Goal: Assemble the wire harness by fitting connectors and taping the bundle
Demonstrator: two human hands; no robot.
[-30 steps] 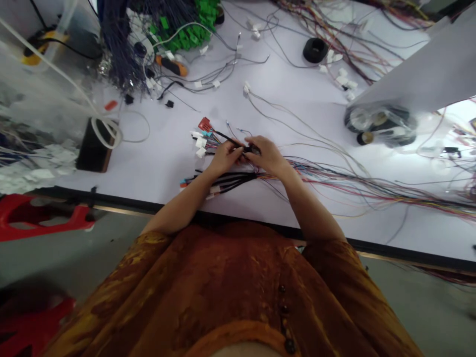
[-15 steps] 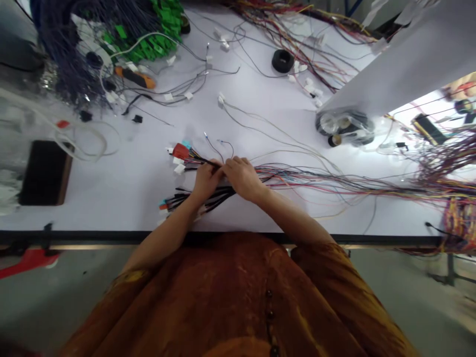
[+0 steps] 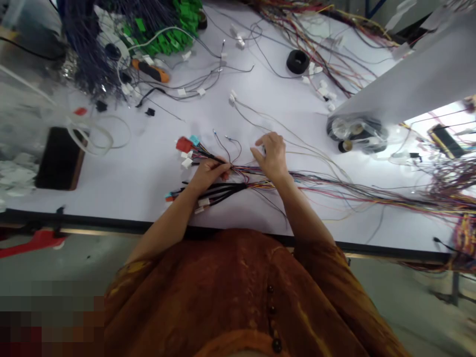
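My left hand (image 3: 208,174) pinches a wire bundle (image 3: 256,171) where its black-sleeved branches begin, left of the middle of the table. Beyond my fingers, those branches end in a red connector (image 3: 183,144), a light-blue connector (image 3: 194,140) and white connectors (image 3: 187,161). Two thin loose leads with bare terminals (image 3: 227,137) curve up from the bundle. My right hand (image 3: 273,154) is raised just above the wires to the right, its fingers curled and the thumb apart. A second group of black-sleeved branches (image 3: 226,191) lies nearer my body, under my left forearm.
A black tape roll (image 3: 298,61) and an orange-black cutter (image 3: 150,70) lie farther back. Dark cables with green connectors (image 3: 174,29) are heaped at back left. A dark phone-like slab (image 3: 59,158) lies left; a pale slanted post (image 3: 401,69) rises at right.
My right hand has come away from my left hand, moving right and up off the bundle, and its fingers have parted. The left hand keeps its hold. The whole view has shifted slightly.
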